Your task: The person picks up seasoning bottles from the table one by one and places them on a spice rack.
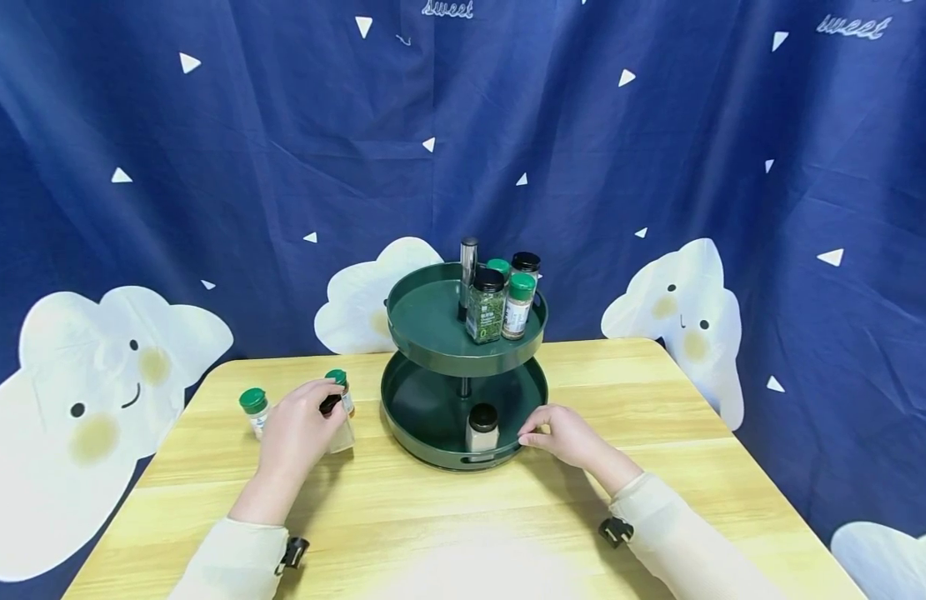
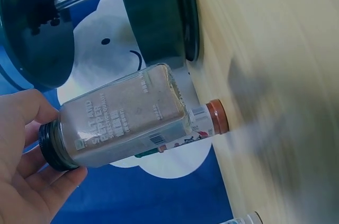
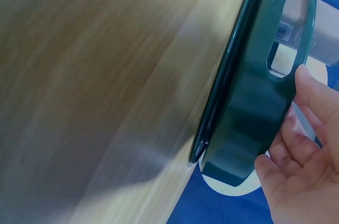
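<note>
My left hand (image 1: 297, 429) grips a square clear spice jar (image 2: 122, 115) by its black lid and holds it just above the table. Pale brown powder fills that jar. My right hand (image 1: 571, 437) pinches the rim of the lower tier of a dark green two-tier round stand (image 1: 432, 454), beside a handle slot. On this lower tier stands another black-lidded jar (image 1: 483, 432) with pale contents. Several spice jars crowd the right side of the upper tier, among them a black-lidded jar of green herbs (image 1: 485, 312) and a green-lidded bottle (image 1: 518, 310).
Two green-capped bottles stand on the table's left side: one bottle (image 1: 256, 408) left of my left hand, another bottle (image 1: 340, 386) just behind it. An upright silver cylinder (image 1: 468, 262) rises from the upper tier. A blue curtain (image 1: 508, 108) hangs behind the wooden table (image 1: 463, 517).
</note>
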Available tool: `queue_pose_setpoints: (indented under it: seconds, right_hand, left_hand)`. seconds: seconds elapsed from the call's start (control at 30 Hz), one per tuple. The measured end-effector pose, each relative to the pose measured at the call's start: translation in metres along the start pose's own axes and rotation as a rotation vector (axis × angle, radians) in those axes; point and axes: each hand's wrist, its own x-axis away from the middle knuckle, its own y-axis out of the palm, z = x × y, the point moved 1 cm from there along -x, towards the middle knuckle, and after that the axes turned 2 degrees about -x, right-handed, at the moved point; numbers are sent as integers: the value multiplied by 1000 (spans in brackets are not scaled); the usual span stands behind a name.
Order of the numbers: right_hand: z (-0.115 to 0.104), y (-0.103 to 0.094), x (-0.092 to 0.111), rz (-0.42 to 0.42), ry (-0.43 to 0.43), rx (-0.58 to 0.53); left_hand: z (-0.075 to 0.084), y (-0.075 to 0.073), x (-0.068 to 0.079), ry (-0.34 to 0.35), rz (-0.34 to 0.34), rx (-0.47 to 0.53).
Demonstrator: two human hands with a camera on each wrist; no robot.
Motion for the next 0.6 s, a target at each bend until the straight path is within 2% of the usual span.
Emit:
queue_pose_setpoints:
  seconds: [0.6]
  right_hand:
    - [0,0,0,0,2,-25]
  left_hand:
    - [17,-1,-5,20,9,18]
